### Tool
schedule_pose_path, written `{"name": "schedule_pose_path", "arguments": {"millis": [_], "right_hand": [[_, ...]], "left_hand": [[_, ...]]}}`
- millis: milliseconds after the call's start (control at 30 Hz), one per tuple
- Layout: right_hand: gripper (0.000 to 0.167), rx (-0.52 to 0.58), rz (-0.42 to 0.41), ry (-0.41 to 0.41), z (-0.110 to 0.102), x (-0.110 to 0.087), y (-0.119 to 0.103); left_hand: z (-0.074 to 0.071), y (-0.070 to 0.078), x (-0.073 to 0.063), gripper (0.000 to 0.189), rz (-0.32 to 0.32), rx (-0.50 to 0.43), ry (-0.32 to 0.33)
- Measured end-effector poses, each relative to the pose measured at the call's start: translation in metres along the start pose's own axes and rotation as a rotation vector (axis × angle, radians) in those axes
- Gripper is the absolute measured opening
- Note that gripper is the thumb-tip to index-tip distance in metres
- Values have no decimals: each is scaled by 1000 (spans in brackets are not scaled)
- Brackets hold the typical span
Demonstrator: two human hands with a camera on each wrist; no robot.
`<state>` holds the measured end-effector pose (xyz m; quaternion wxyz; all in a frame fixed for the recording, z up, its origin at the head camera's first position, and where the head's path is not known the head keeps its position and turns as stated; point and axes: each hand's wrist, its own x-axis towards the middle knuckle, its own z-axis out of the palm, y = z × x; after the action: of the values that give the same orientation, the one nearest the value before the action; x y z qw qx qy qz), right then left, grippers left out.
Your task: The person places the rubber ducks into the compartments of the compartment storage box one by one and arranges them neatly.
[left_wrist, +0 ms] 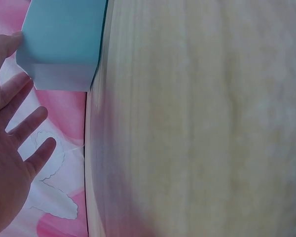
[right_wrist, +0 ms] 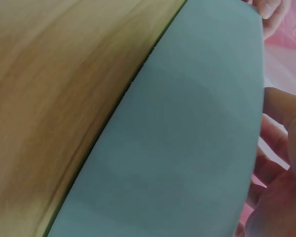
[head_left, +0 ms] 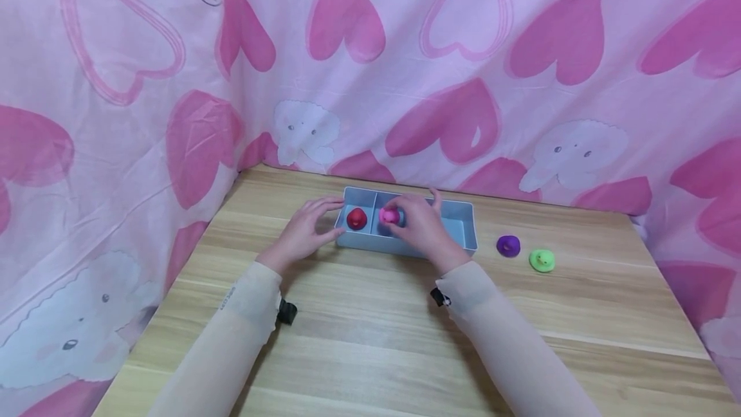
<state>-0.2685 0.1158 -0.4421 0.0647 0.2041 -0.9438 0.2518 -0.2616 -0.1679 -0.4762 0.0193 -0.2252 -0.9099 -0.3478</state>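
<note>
My right hand (head_left: 421,221) pinches a pink toy duck (head_left: 390,215) between thumb and fingers, over the middle part of a long grey-blue divided box (head_left: 370,243). Its palm and fingers hide much of that part. In the box's left compartment sits a red toy duck (head_left: 356,218). At the left end my left hand (head_left: 305,229) is spread, its thumb (left_wrist: 12,42) on the rim by the front corner and its index finger right at the end wall. Its other fingers stand apart from the box. The right wrist view shows mostly the box's front wall (right_wrist: 172,123).
To the right of the box, a purple toy duck (head_left: 508,246) and a green toy duck (head_left: 542,260) lie on the wooden table (head_left: 359,340). A pink curtain (head_left: 359,89) with hearts hangs along the table's back and sides. A black wrist device (head_left: 286,311) sits below the left wrist.
</note>
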Motion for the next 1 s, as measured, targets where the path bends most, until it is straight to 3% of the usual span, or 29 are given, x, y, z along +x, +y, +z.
{"name": "schedule_pose_path", "arguments": {"millis": [633,1000], "right_hand": [[20,-127,-43,-105,8,13,3],[17,-160,-6,-162,10,18,1]], "left_hand": [[-2,0,-1,63,8,-17,11],[1,-3,-1,64,7,-4,2]]}}
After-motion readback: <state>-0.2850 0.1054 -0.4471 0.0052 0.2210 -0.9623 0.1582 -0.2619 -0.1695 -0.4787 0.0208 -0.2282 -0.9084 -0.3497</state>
